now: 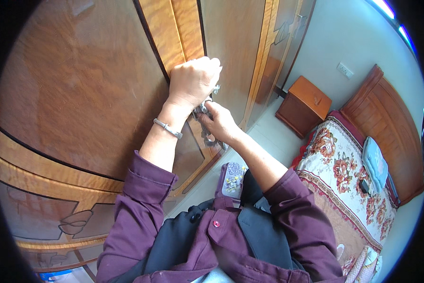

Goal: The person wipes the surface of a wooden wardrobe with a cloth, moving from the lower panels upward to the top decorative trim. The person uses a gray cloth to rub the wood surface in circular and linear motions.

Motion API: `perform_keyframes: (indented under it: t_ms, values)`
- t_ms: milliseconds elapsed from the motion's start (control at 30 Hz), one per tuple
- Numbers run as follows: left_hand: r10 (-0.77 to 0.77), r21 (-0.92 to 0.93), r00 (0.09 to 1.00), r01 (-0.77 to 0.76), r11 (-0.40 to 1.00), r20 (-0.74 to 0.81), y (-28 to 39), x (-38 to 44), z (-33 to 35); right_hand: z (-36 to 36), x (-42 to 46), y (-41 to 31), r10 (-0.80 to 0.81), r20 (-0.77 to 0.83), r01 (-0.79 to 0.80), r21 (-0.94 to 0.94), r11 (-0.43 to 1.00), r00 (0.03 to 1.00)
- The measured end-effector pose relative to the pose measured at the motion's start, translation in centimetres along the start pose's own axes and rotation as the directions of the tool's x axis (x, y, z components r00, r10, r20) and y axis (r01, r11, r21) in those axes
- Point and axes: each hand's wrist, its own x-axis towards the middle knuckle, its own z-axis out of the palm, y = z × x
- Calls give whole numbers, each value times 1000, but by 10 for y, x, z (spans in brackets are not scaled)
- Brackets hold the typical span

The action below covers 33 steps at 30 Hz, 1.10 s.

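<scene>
My left hand (195, 80) is curled into a fist against the door edges of a wooden wardrobe (91, 81), with a metal bracelet (167, 128) on the wrist. Its fingers face away, so what lies inside the fist is hidden. Just below it, my right hand (220, 123) pinches a crumpled grey frilly cloth (207, 136) between thumb and fingers. The cloth hangs down in front of the glossy door panel. A pale scrap of similar material (216, 89) shows under the left fist.
A purple-edged stool or box with a floral top (233, 178) stands on the tiled floor close to my legs. To the right are a wooden nightstand (305, 102) and a bed with a floral cover (339, 173). A blue folded pillow (374, 162) and a small black object (363, 186) lie on it.
</scene>
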Motion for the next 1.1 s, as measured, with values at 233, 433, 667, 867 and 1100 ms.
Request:
perform_keyframes:
  t_ms: [233, 433, 667, 867, 1100]
  values:
    - [8, 9, 1000, -8, 1000, -5, -3, 0, -2, 8, -1, 15, -99, -1, 98, -130, 987, 995]
    - [-21, -31, 1000, 21, 999, -2, -6, -6, -7, 16, -2, -9, -210, -230, 196, -84, 977, 950]
    - [-27, -367, 976, -56, 929, -217, 8, -33, -22, 3, 20, -18, -145, -234, 102, -183, 978, 961]
    - [-121, -202, 931, 52, 978, -344, 14, -78, -76, 1, 22, -46, -227, -343, 185, -151, 971, 912]
    - [-131, 96, 873, 198, 975, -471, 5, -73, -139, -12, 30, -24, -57, -342, -72, -352, 933, 938]
